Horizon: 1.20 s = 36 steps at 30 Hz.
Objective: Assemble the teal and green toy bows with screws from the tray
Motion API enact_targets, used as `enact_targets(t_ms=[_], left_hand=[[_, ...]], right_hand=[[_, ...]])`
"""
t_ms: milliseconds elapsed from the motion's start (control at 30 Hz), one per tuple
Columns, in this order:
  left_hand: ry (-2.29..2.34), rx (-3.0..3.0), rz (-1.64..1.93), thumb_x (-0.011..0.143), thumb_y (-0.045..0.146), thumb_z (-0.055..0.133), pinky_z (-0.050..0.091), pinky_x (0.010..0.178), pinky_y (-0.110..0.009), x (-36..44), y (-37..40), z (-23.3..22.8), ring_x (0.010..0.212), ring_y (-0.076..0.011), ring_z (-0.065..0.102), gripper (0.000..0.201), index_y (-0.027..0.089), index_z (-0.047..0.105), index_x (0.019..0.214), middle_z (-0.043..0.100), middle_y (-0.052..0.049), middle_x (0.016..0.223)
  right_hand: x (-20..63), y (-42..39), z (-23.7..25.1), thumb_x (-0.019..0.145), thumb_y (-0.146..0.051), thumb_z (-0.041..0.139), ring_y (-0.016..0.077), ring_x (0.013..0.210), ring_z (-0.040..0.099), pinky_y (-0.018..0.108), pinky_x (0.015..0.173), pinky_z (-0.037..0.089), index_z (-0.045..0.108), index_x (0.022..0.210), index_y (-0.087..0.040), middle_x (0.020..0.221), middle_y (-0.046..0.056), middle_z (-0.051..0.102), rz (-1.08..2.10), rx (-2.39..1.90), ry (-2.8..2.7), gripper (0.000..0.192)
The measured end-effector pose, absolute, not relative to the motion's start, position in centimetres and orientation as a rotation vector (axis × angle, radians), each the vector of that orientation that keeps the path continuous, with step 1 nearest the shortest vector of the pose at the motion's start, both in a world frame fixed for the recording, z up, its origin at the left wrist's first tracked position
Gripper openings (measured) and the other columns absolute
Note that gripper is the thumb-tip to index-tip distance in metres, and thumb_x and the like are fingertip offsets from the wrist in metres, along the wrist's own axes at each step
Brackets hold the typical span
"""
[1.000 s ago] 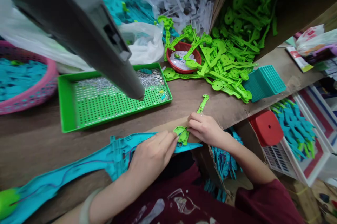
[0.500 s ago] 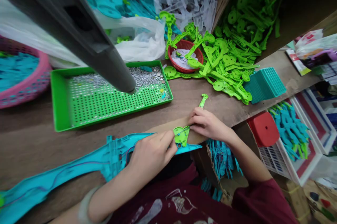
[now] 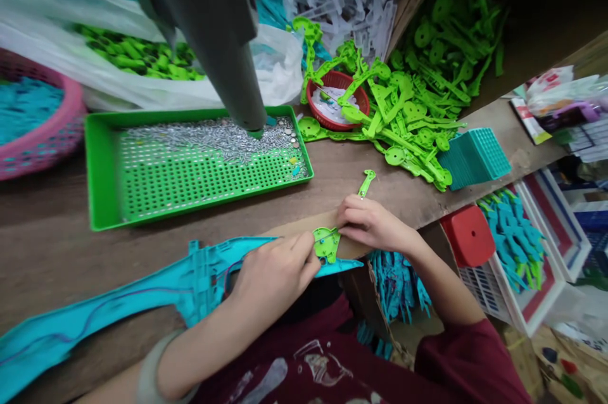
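A lime-green plastic part [image 3: 327, 246] lies across the narrow end of a long turquoise plastic shell [image 3: 137, 299], its slim arm passing under my right hand to a small hooked tip [image 3: 365, 183]. My left hand [image 3: 275, 268] is closed at the part's left edge, over the shell; its fingertips are partly hidden. With bent fingers pinched together, my right hand [image 3: 368, 223] grips the part's arm. A thin dark line, perhaps a wire, crosses the green part between both hands' fingertips. Another dark wire runs along inside the shell.
Beyond my hands stands a green perforated tray [image 3: 190, 201] with small metal pieces, a dark grey post [image 3: 228, 56] over it. Lime-green parts [image 3: 403, 119] heap around a red basket [image 3: 327, 118]. A teal block [image 3: 475, 157] and red box [image 3: 469, 236] are rightward, a pink basket [image 3: 71, 119] leftward.
The view has shifted slightly, so the grey post appears farther right and more green pieces show in the bag. Both hands keep nearly the same hold on the green part.
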State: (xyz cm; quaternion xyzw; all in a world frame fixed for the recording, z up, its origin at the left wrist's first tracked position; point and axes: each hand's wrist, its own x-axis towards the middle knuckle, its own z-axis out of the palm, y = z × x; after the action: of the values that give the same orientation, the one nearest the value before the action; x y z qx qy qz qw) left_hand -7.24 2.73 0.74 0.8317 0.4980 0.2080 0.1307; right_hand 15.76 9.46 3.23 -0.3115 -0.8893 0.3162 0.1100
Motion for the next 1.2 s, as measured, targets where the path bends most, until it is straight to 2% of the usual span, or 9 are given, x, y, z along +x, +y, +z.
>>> enact_targets(t_ms=[200, 367, 500, 633, 700, 800, 967, 1100, 1200], left_hand=[[1.476, 2.411, 0.585, 0.092, 0.018, 0.047, 0.018, 0.047, -0.031, -7.1, 2.7, 0.9, 0.046, -0.0177, 0.053, 0.024, 0.022, 0.052, 0.068, 0.059, 0.0, 0.055], [1.343, 2.384, 0.701, 0.099, 0.021, 0.044, 0.031, 0.049, -0.029, -7.5, 2.4, 1.2, 0.051, -0.0161, 0.058, 0.025, 0.021, 0.058, 0.078, 0.063, 0.001, 0.062], [1.159, 2.426, 0.792, 0.103, 0.019, 0.038, 0.04, 0.055, -0.029, -7.4, 2.5, 1.1, 0.06, -0.0169, 0.063, 0.031, 0.02, 0.06, 0.08, 0.066, -0.001, 0.068], [1.113, 2.297, 0.858, 0.102, 0.02, 0.041, 0.04, 0.055, -0.026, -7.4, 2.8, 1.1, 0.057, -0.0138, 0.062, 0.027, 0.018, 0.061, 0.084, 0.067, 0.0, 0.068], [1.146, 2.284, 0.773, 0.1, 0.019, 0.043, 0.036, 0.053, -0.027, -7.5, 2.9, 1.2, 0.054, -0.014, 0.061, 0.025, 0.019, 0.061, 0.082, 0.066, 0.001, 0.065], [1.277, 2.334, 0.406, 0.095, 0.019, 0.046, 0.024, 0.052, -0.031, -7.6, 3.1, 2.1, 0.055, -0.0177, 0.061, 0.025, 0.02, 0.059, 0.073, 0.065, -0.001, 0.063], [1.458, 2.163, -0.149, 0.094, 0.024, 0.05, 0.017, 0.055, -0.031, -6.9, 4.0, 4.5, 0.068, -0.0238, 0.066, 0.019, 0.021, 0.063, 0.08, 0.072, -0.005, 0.075], [1.498, 2.091, -0.213, 0.095, 0.024, 0.049, 0.017, 0.056, -0.032, -6.5, 4.4, 5.2, 0.073, -0.0252, 0.066, 0.018, 0.02, 0.063, 0.085, 0.071, -0.007, 0.078], [1.496, 1.997, -0.122, 0.093, 0.022, 0.052, 0.023, 0.058, -0.029, -7.1, 5.0, 5.0, 0.071, -0.0223, 0.064, 0.013, 0.02, 0.062, 0.086, 0.07, -0.005, 0.077]], right_hand=[[14.2, 8.6, 3.5, 0.096, -0.02, 0.06, 0.0187, 0.082, 0.051, 0.03, 0.072, 0.041, 0.056, 0.081, -0.019, 0.087, 0.005, 0.057, 0.585, -1.148, -2.757, 0.016], [13.4, 7.8, 3.7, 0.1, -0.017, 0.052, 0.0193, 0.08, 0.048, 0.03, 0.066, 0.032, 0.06, 0.09, -0.018, 0.09, 0.006, 0.057, 0.348, -1.159, -2.92, 0.013], [13.7, 7.5, 3.1, 0.103, -0.018, 0.045, 0.0191, 0.081, 0.047, 0.03, 0.066, 0.029, 0.061, 0.089, -0.019, 0.091, 0.005, 0.056, 0.294, -1.054, -2.911, 0.022], [14.1, 7.4, 2.7, 0.104, -0.018, 0.041, 0.0179, 0.08, 0.046, 0.029, 0.067, 0.029, 0.062, 0.088, -0.019, 0.09, 0.005, 0.055, 0.285, -1.012, -2.854, 0.026], [14.1, 7.3, 2.6, 0.104, -0.018, 0.042, 0.0176, 0.079, 0.046, 0.029, 0.066, 0.028, 0.062, 0.088, -0.019, 0.089, 0.005, 0.055, 0.275, -1.019, -2.84, 0.026], [14.1, 7.2, 2.4, 0.104, -0.019, 0.043, 0.017, 0.078, 0.045, 0.029, 0.064, 0.026, 0.062, 0.088, -0.019, 0.089, 0.005, 0.055, 0.236, -1.019, -2.838, 0.025], [14.3, 7.0, 1.7, 0.104, -0.02, 0.047, 0.0185, 0.084, 0.047, 0.029, 0.066, 0.03, 0.066, 0.093, -0.018, 0.092, 0.006, 0.058, 0.104, -0.838, -2.828, 0.022], [14.7, 6.6, 1.6, 0.105, -0.018, 0.044, 0.0193, 0.085, 0.05, 0.03, 0.07, 0.039, 0.067, 0.106, -0.014, 0.095, 0.009, 0.061, 0.048, -0.677, -2.82, 0.024], [14.6, 6.1, 2.3, 0.104, -0.015, 0.042, 0.021, 0.086, 0.051, 0.033, 0.074, 0.045, 0.066, 0.114, -0.009, 0.099, 0.011, 0.063, 0.038, -0.686, -2.875, 0.027]])
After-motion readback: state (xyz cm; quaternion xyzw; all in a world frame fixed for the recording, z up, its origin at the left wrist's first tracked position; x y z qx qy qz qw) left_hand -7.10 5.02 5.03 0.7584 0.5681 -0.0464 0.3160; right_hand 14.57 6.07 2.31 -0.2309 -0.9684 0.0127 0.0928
